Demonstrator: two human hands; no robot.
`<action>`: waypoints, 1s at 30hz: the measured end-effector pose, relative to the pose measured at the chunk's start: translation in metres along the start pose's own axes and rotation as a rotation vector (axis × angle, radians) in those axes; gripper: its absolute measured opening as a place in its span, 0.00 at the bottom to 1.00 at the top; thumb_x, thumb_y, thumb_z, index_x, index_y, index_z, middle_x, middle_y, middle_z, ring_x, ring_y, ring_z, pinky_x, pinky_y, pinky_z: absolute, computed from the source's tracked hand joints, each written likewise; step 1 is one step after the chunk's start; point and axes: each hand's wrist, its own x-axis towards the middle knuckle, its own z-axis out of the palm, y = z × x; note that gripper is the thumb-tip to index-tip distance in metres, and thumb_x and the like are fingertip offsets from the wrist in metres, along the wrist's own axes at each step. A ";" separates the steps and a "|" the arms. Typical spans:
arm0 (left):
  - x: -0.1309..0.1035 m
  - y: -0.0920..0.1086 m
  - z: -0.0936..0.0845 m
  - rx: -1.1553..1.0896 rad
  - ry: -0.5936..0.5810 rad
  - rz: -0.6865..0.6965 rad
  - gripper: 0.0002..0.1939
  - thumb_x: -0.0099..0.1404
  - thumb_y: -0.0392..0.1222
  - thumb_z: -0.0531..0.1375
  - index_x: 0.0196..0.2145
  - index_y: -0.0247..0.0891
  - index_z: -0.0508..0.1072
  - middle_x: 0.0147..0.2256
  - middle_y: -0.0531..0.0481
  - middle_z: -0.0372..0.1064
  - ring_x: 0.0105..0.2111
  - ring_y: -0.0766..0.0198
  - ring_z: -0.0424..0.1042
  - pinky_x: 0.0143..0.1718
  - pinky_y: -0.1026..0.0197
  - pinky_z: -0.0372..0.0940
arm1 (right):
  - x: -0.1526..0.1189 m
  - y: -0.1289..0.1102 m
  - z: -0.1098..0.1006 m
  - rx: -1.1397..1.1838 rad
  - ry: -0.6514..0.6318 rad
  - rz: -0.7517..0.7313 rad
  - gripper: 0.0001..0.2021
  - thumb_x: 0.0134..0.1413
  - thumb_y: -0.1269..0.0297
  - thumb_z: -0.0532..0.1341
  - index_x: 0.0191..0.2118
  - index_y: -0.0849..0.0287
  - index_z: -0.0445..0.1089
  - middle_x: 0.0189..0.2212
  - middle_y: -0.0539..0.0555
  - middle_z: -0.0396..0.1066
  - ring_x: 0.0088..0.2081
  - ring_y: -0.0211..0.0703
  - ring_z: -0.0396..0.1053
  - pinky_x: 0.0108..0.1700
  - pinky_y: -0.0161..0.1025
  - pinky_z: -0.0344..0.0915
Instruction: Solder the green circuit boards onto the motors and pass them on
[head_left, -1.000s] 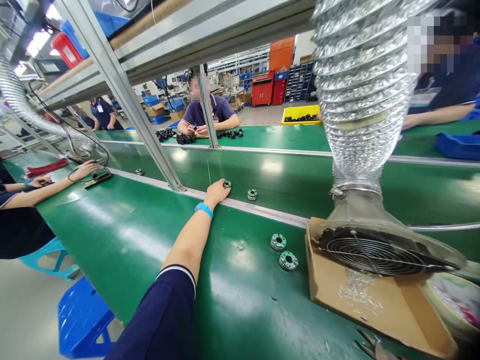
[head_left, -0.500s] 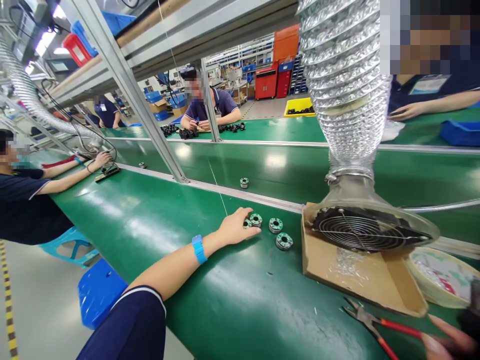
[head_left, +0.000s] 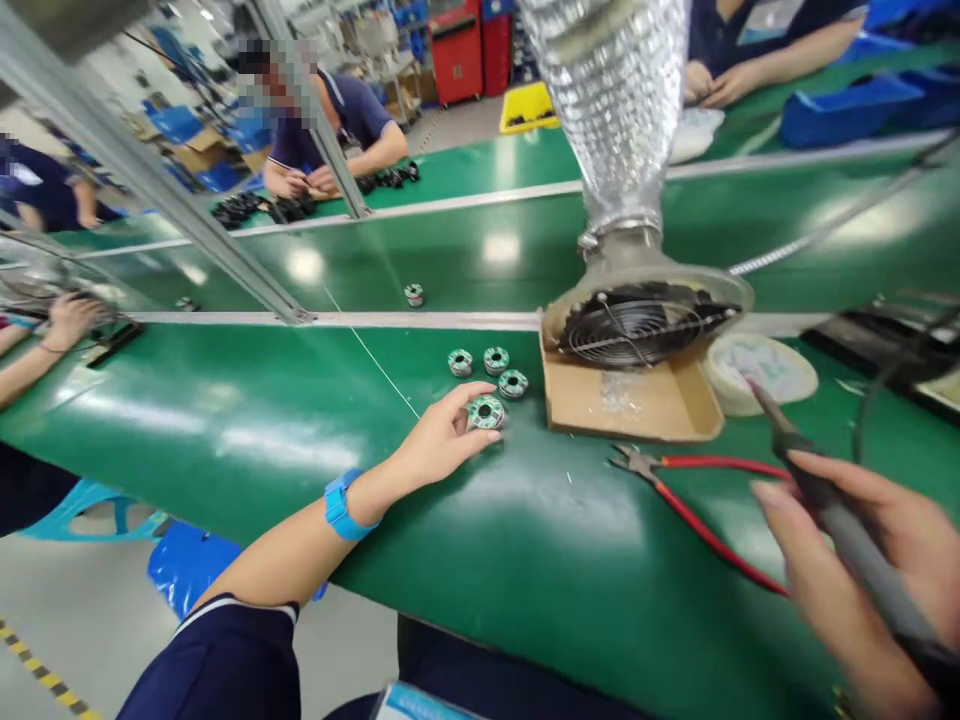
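My left hand (head_left: 437, 440) reaches over the bench, wearing a blue wrist strap (head_left: 346, 508). Its thumb and forefinger close around a small ring-shaped part with a green circuit board (head_left: 486, 412). Just behind it stand three similar parts, among them a nearer one (head_left: 513, 384) and one at the back left (head_left: 460, 362). At the right, my right hand (head_left: 855, 560) grips a soldering iron (head_left: 836, 515), its tip pointing up and left over a round pale-rimmed dish (head_left: 761, 372). Red-handled cutting pliers (head_left: 686, 490) lie on the bench beside that hand.
A fume extractor hood (head_left: 637, 310) on a foil duct (head_left: 611, 110) hangs over a cardboard tray (head_left: 630, 400). One more ring part (head_left: 414, 294) stands on the green strip beyond the rail (head_left: 420, 320). Co-workers sit across and to the left. A metal post (head_left: 187, 200) slants at left.
The view has turned right and downward. My left hand has shifted to the nearest ring part. My right hand with the soldering iron has come further into view.
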 end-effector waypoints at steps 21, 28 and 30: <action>-0.017 0.053 0.064 -0.289 -0.600 0.183 0.22 0.69 0.47 0.60 0.58 0.41 0.68 0.38 0.50 0.64 0.29 0.70 0.59 0.29 0.65 0.58 | -0.003 -0.079 -0.007 0.622 -0.634 -0.094 0.22 0.60 0.67 0.62 0.59 0.55 0.61 0.34 0.46 0.71 0.36 0.33 0.71 0.46 0.33 0.71; -0.016 0.055 0.061 -0.132 -0.587 0.319 0.18 0.71 0.49 0.59 0.52 0.36 0.70 0.35 0.50 0.65 0.30 0.67 0.62 0.32 0.63 0.60 | 0.000 -0.079 -0.005 0.646 -0.699 -0.060 0.23 0.58 0.71 0.61 0.59 0.55 0.61 0.34 0.45 0.72 0.34 0.29 0.71 0.40 0.27 0.69; -0.015 0.056 0.061 -0.091 -0.568 0.356 0.18 0.71 0.50 0.58 0.51 0.35 0.70 0.33 0.51 0.65 0.30 0.67 0.62 0.33 0.63 0.60 | -0.001 -0.080 -0.005 0.642 -0.706 -0.062 0.23 0.58 0.72 0.62 0.59 0.54 0.61 0.35 0.45 0.72 0.35 0.29 0.71 0.40 0.26 0.69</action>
